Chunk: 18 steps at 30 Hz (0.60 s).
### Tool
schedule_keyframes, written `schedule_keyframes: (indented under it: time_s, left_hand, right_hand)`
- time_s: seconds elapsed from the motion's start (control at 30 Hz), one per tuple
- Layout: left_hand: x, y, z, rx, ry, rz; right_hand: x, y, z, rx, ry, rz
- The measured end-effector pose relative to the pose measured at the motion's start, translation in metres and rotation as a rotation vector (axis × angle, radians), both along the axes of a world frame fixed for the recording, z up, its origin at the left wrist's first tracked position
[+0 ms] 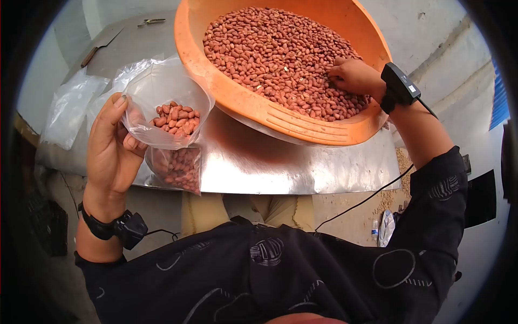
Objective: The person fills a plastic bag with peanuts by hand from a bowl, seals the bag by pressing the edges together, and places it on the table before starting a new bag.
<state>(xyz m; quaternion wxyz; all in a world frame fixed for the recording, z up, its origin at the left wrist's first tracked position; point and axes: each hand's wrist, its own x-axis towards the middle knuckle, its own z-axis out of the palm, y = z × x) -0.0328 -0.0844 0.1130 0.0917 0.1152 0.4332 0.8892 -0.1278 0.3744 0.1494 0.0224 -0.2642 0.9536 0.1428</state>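
My left hand grips the rim of a clear plastic bag, thumb outside, holding its mouth wide. Reddish-brown peanuts lie inside the bag, and its lower part hangs by the table's near edge. Over on the right, my right hand reaches into a large orange basin full of peanuts. Its fingers are curled down among the peanuts at the basin's right side, and the fingertips are partly hidden.
The basin stands tilted on a shiny metal table. Several flat clear bags lie at the left. Behind them are a knife and a small metal tool. A cable runs toward my right arm. A bottle is on the floor.
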Motion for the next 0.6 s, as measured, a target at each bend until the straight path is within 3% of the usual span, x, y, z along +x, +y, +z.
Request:
schedule_keyframes:
  time_s: [0.13, 0.2, 0.3, 0.4, 0.47, 0.6]
  left_hand:
    - [0.003, 0.000, 0.000, 0.020, 0.006, -0.018]
    - [0.001, -0.004, -0.003, 0.027, 0.009, -0.022]
    - [-0.003, -0.008, -0.007, 0.057, 0.026, -0.046]
    - [-0.005, -0.007, -0.005, 0.076, 0.032, -0.050]
    - [-0.006, -0.006, -0.006, 0.097, 0.038, -0.062]
    - [-0.005, -0.003, -0.003, 0.096, 0.007, -0.032]
  right_hand:
    - [-0.002, 0.001, 0.000, -0.062, 0.042, 0.062]
    - [-0.008, -0.002, 0.004, 0.023, 0.092, 0.017]
    - [-0.018, -0.029, 0.019, -0.176, 0.014, -0.070]
    - [-0.016, -0.078, 0.035, -0.617, -0.037, -0.199]
    - [-0.010, -0.124, 0.053, -0.760, -0.223, -0.177]
    - [0.016, -0.230, 0.056, -0.971, -0.498, 0.105]
